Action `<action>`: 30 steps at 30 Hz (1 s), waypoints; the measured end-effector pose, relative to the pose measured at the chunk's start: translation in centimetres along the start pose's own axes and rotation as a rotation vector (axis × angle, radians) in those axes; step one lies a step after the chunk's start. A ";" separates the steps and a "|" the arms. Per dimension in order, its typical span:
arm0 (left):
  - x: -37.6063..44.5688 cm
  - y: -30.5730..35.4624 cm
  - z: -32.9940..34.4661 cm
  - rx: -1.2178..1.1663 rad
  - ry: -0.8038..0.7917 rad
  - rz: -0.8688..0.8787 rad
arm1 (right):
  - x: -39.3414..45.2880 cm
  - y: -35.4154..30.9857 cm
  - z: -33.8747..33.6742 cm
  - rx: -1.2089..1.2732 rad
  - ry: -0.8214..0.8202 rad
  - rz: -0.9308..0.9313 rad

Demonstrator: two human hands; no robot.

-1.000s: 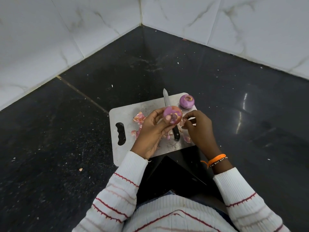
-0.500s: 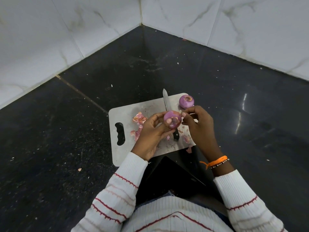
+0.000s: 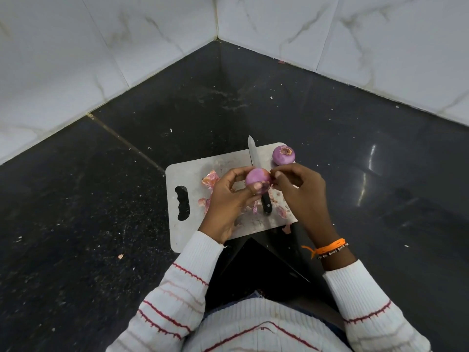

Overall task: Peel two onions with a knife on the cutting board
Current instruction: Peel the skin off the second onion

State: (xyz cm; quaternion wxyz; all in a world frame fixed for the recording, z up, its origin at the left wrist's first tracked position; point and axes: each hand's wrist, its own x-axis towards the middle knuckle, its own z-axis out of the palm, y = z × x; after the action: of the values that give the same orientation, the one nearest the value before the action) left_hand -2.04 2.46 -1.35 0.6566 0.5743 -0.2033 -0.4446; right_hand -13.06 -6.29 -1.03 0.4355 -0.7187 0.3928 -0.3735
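My left hand grips a purple onion above the steel cutting board. My right hand pinches at the onion's right side with thumb and fingertips; what it pinches is too small to make out. A knife with a black handle lies flat on the board, blade pointing away, partly hidden under the held onion. A second purple onion sits at the board's far right corner. Pink peel scraps lie scattered on the board.
The board lies on a black stone counter near its front corner edge. White marble-tiled walls meet in a corner behind. A peel scrap lies just off the board's front edge, and another bit to the left on the counter.
My right hand has moved up and left from the board to the held onion's right side. My left hand has turned the onion, so its cut face now points down toward me.
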 end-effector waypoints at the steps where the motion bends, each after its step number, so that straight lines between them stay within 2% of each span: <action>1: 0.1 -0.1 -0.1 0.026 0.005 0.000 | -0.1 -0.1 0.0 -0.005 0.000 -0.013; 16: -0.3 0.3 0.0 0.273 0.008 0.088 | -0.2 0.0 -0.4 -0.083 -0.057 0.006; 19: -0.3 0.3 -0.2 0.280 0.009 0.077 | 0.0 0.2 -0.5 -0.085 -0.068 0.003; 24: -0.2 0.1 -0.1 0.243 0.058 0.045 | -0.2 0.3 -0.2 0.075 -0.051 0.077; 30: -0.4 -0.1 0.3 0.242 0.040 0.067 | -0.4 0.0 -0.1 0.005 -0.034 -0.014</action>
State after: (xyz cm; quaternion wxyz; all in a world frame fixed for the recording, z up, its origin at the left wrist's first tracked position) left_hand -2.51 2.62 -1.30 0.6008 0.6512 -0.2614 -0.3830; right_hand -13.29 -5.99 -1.10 0.4411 -0.7268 0.3792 -0.3653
